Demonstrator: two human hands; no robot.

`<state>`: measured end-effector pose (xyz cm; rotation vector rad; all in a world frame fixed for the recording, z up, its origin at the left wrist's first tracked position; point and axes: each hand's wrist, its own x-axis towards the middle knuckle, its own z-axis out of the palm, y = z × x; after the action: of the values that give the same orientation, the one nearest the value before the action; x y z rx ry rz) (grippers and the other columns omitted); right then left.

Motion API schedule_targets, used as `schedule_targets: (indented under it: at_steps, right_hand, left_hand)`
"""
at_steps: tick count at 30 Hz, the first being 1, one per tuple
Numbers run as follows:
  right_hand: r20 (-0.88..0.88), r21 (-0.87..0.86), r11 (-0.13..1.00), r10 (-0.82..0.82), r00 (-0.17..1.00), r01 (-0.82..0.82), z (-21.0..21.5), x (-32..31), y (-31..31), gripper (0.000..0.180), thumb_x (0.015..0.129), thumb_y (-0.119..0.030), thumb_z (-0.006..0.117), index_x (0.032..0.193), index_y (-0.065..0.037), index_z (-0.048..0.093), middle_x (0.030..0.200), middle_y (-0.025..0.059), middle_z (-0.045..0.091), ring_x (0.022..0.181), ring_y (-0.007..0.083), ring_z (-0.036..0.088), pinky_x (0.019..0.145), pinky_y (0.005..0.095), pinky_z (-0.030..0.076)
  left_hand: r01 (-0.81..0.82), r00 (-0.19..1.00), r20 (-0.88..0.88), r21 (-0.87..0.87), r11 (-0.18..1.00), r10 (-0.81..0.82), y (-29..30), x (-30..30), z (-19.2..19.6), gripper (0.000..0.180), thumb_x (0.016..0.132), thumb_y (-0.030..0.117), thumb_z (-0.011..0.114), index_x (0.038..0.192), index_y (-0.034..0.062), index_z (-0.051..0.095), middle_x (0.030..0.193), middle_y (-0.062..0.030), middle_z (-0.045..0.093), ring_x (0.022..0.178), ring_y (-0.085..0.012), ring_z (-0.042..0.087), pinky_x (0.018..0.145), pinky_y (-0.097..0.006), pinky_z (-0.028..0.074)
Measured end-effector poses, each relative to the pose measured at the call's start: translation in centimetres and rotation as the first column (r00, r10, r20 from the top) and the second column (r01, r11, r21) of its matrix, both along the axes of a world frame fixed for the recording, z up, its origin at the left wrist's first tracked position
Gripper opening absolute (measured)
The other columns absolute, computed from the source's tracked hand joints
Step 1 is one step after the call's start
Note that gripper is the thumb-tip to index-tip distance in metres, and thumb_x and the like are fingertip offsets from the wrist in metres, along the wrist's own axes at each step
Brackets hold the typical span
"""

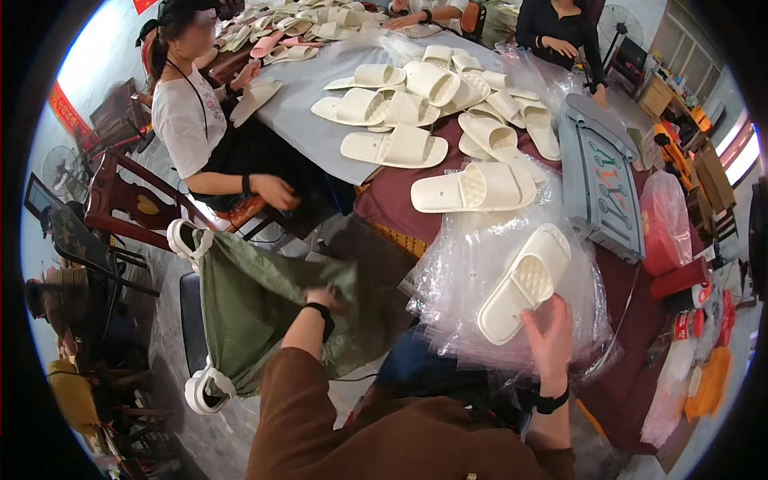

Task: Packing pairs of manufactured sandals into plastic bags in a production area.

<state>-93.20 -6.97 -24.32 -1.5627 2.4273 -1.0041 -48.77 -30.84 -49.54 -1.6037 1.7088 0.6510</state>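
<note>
Crowded workshop, long bench [384, 200] under a maroon cloth, several people seated round it. Landmark: the stack of clear plastic bags [480, 264] at the bench's near edge. Nearest, right hand [550, 336] sits just below that stack, fingers closed on the heel of a white slipper [524, 284] lying sole-up on the bags. Left of the stack and lower, left hand [322, 298] reaches into the mouth of a green sack [256, 304] hung on a frame; fingers are hidden in the cloth, so cannot tell whether they grip anything. Just beyond the stack, one more slipper [474, 188] lies flat; farther on, a heap of slippers [432, 96] on a pale sheet. Right of the stack, a grey plastic tray [600, 176] and a red bag [664, 224]. Far left of it, a seated person in a white shirt [180, 120].

Judged step: bagging, one slipper in hand. Next move likely needs a free bag opened and the slipper turned toe-first.
</note>
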Motion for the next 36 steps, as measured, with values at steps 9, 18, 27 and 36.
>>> schedule_targets:
  at_steps: [9, 18, 27, 36]
  right_hand:
    - [-0.099, 0.024, 0.999, 0.044, 0.994, -0.041, -0.1, 0.2, -0.1, 0.058, 0.081, -0.023, 0.076, 0.125, 0.004, 0.05, 0.131, 0.0211, 0.052, 0.122, 0.0393, 0.048, 0.104, 0.0467, 0.038]
    - [-0.084, 0.025, 0.999, 0.031, 0.996, -0.029, 0.6, 0.1, 0.3, 0.059, 0.082, -0.024, 0.075, 0.127, 0.004, 0.05, 0.132, 0.0212, 0.052, 0.122, 0.0396, 0.048, 0.104, 0.0471, 0.038]
    - [-0.092, -0.043, 0.998, 0.043, 0.995, -0.047, 0.7, -0.5, 0.0, 0.072, 0.081, -0.029, 0.076, 0.136, 0.003, 0.042, 0.126, 0.0259, 0.053, 0.113, 0.0418, 0.051, 0.098, 0.0482, 0.04]
    - [-0.008, 0.012, 0.998, -0.059, 0.998, 0.059, 2.0, -2.3, -2.8, 0.077, 0.084, -0.028, 0.072, 0.143, 0.001, 0.031, 0.117, 0.0248, 0.056, 0.092, 0.0414, 0.063, 0.077, 0.0451, 0.052]
  left_hand:
    - [0.047, 0.993, 0.105, -0.014, 0.999, -0.045, 9.7, 9.4, -2.0, 0.03, 0.069, 0.028, 0.067, 0.092, 0.0113, 0.077, 0.107, -0.0159, 0.071, 0.103, -0.0303, 0.068, 0.083, -0.043, 0.053]
    - [0.008, 0.995, -0.103, -0.031, 0.999, -0.011, 7.8, 3.6, 8.1, 0.04, 0.07, 0.032, 0.066, 0.098, 0.0059, 0.075, 0.105, -0.0166, 0.071, 0.1, -0.0338, 0.068, 0.085, -0.042, 0.055]
    - [0.075, 0.929, -0.291, -0.458, 0.886, -0.229, 6.4, -1.2, 13.2, 0.027, 0.071, 0.014, 0.062, 0.094, 0.0116, 0.076, 0.105, -0.0148, 0.069, 0.107, -0.0353, 0.059, 0.091, -0.043, 0.051]
    - [0.082, 0.385, -0.648, -0.685, 0.724, -0.657, 6.4, -13.2, 28.2, 0.065, 0.075, 0.016, 0.076, 0.134, 0.0094, 0.05, 0.142, -0.0199, 0.044, 0.127, -0.041, 0.044, 0.107, -0.045, 0.039]
